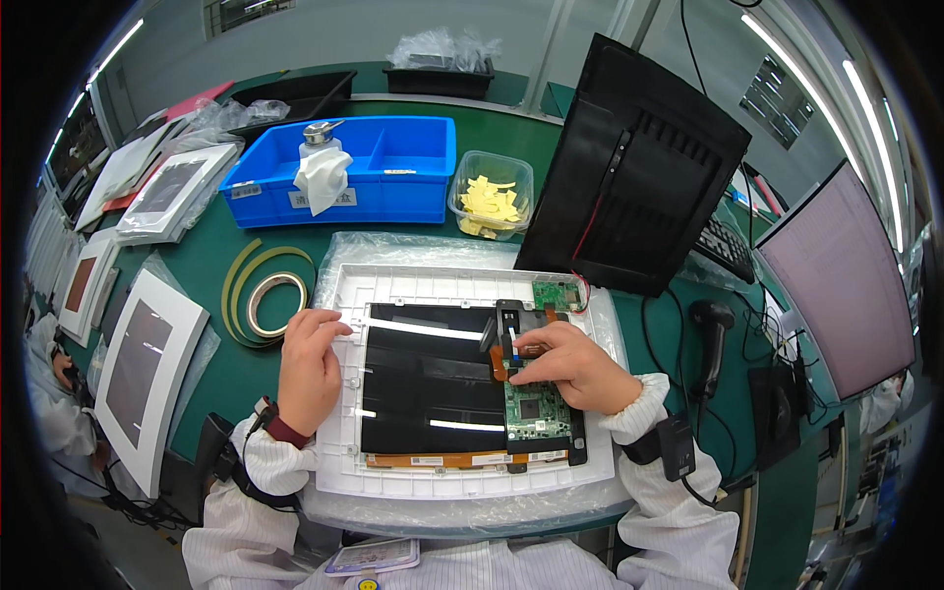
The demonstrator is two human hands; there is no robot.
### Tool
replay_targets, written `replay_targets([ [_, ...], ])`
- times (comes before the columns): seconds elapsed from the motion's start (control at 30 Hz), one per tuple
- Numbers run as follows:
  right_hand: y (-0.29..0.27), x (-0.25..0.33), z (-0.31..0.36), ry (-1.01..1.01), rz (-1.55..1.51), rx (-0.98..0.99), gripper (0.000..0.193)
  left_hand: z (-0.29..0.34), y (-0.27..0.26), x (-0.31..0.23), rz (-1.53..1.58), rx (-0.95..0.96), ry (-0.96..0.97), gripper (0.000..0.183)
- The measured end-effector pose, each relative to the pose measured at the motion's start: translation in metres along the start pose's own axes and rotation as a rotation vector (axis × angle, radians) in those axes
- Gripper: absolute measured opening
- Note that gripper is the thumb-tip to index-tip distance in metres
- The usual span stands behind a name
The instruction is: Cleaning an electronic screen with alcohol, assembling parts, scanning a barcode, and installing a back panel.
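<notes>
A white display housing (pixel 349 433) lies face down in front of me, with a black panel (pixel 433 379) inside it. On the panel's right side sits a green circuit board (pixel 551 418) in a black bracket. My right hand (pixel 580 369) reaches over this board, index finger and thumb apart, their tips at the orange flex cable (pixel 499 366) and board edge. Whether they press on the cable I cannot tell. My left hand (pixel 310 369) rests at the housing's left rim, fingers loosely bent and holding nothing. A smaller green board (pixel 558 295) sits at the top right.
Behind the housing stand a blue divided bin (pixel 403 197) with a pump bottle (pixel 321 143) and a clear tub (pixel 457 202) of yellow pieces. Tape rolls (pixel 253 320) lie left. A black monitor-like unit (pixel 629 167), a scanner (pixel 710 339) and a screen (pixel 836 285) stand right.
</notes>
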State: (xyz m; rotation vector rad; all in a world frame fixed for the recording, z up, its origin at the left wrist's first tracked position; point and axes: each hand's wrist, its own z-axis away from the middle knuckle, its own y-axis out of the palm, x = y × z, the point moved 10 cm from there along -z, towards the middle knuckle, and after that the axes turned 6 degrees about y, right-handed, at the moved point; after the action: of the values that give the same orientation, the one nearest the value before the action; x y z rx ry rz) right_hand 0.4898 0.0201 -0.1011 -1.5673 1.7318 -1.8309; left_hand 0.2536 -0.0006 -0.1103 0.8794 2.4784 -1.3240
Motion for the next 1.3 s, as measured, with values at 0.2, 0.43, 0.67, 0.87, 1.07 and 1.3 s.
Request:
replay_targets([
  [0.2,0.004,0.043,0.025,-0.098,0.002,0.116,0.044,0.001,-0.001,0.001,0.004,-0.011,-0.007,0.027],
  [0.43,-0.138,-0.032,0.073,0.248,0.203,-0.726,0.035,0.002,0.000,0.001,0.009,-0.008,0.011,0.026],
  [0.67,-0.158,-0.152,0.092,0.675,-0.467,-0.987,0.070,0.003,-0.004,0.000,0.011,-0.030,0.036,0.025],
  [0.87,-0.166,-0.179,0.097,0.772,-0.522,-1.112,0.081,0.003,-0.002,0.002,0.027,-0.035,0.057,0.026],
  [1.07,-0.187,-0.196,0.092,0.794,-0.526,-1.163,0.089,0.002,-0.005,0.000,0.013,-0.068,0.073,0.023],
  [1.3,-0.193,-0.209,0.078,0.656,-0.630,-0.919,0.078,0.003,-0.004,0.001,0.021,-0.061,0.065,0.018],
])
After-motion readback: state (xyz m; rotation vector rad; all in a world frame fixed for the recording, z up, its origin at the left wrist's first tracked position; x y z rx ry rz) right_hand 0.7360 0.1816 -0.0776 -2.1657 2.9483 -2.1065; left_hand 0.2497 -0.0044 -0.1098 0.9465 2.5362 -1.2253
